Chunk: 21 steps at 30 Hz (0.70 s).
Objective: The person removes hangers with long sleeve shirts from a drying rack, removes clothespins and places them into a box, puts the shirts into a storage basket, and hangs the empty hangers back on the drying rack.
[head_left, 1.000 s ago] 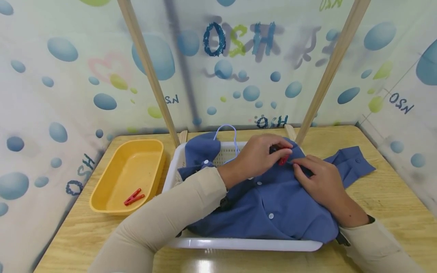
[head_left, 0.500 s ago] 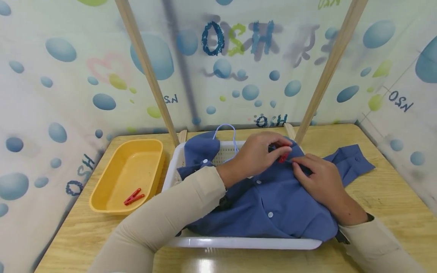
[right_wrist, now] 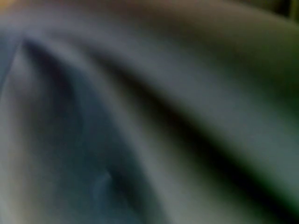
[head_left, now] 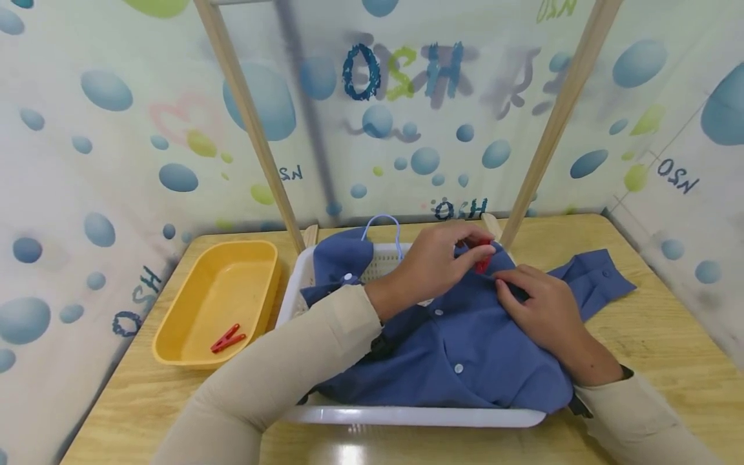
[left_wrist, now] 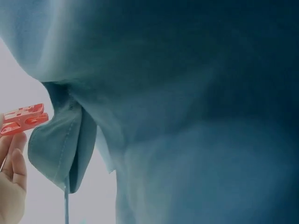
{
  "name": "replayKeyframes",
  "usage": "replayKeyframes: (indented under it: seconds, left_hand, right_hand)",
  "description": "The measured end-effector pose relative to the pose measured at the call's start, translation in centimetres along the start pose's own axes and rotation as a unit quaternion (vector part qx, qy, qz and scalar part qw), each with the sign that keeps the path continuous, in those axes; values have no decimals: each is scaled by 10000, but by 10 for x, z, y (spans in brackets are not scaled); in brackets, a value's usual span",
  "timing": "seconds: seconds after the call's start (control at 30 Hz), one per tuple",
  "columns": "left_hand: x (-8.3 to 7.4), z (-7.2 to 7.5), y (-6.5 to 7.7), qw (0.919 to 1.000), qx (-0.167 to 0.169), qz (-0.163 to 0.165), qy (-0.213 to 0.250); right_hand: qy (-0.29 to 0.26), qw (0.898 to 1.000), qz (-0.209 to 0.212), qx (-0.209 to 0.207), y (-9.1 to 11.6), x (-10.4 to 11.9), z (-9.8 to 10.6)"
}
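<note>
A blue buttoned shirt [head_left: 488,342] lies over a white plastic basket [head_left: 424,416]. In the head view my left hand [head_left: 438,258] holds a red clothespin [head_left: 484,258] above the shirt's upper right part. The left wrist view has that clothespin [left_wrist: 23,119] at its left edge, beside a fold of blue cloth; whether they touch I cannot tell. My right hand [head_left: 540,310] pinches the shirt fabric just below and right of the clothespin. Only blurred cloth [right_wrist: 93,140] fills the right wrist view.
A yellow tray [head_left: 174,323] at the left holds another red clothespin [head_left: 228,338]. The hook of a light-blue hanger [head_left: 383,217] rises behind the basket. Two wooden posts [head_left: 256,142] stand at the back. One shirt sleeve [head_left: 593,281] trails over the table's right side.
The left hand has risen slightly with the clothespin, away from the right fingertips. The right hand stays nearly in place on the shirt. The head view has shifted a little.
</note>
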State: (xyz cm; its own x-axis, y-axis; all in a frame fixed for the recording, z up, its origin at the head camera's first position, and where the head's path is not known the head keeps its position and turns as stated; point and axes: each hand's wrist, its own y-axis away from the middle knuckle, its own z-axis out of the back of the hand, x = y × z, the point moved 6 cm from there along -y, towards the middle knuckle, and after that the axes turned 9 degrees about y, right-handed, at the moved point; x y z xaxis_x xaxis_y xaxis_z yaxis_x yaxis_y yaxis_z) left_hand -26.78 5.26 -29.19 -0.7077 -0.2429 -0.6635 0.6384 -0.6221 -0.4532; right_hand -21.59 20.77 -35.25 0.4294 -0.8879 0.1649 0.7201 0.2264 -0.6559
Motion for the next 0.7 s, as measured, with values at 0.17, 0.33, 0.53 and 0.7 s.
replayKeyframes:
  seconds: [0.17,0.33,0.53,0.7]
  left_hand:
    - [-11,7,0,9994,-98,-166,-277]
    - [-27,19,0,9990,-158,-282,-319]
    - [-43,44,4,9968,-523,-479,-375]
    - [-54,71,15,9922,-866,-686,-583]
  right_hand:
    - [-102,9998,73,-162,1,2,-1]
    - [-172,9996,83,-210,3,2,-2]
    - [-206,9996,74,-178,2,2,-1]
    - [-173,9998,-99,0,0,3,2]
